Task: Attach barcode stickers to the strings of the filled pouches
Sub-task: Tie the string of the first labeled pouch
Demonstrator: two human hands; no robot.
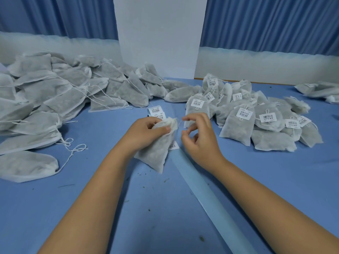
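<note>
White gauzy pouch [156, 152], greyish filling, gathered neck, thin string [180, 122]

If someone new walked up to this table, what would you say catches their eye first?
The two hands at the centre: the left hand grips a filled pouch near its top while the right hand pinches its string. A big heap of unlabelled pouches sprawls to the left, and a smaller pile bearing barcode stickers lies to the right.

The pouches [156, 149] are matt, fuzzy non-woven cloth with thin cotton-like strings [73, 149]; the stickers [244, 113] are smooth white paper; the table [146, 208] cover is matt blue cloth.
</note>
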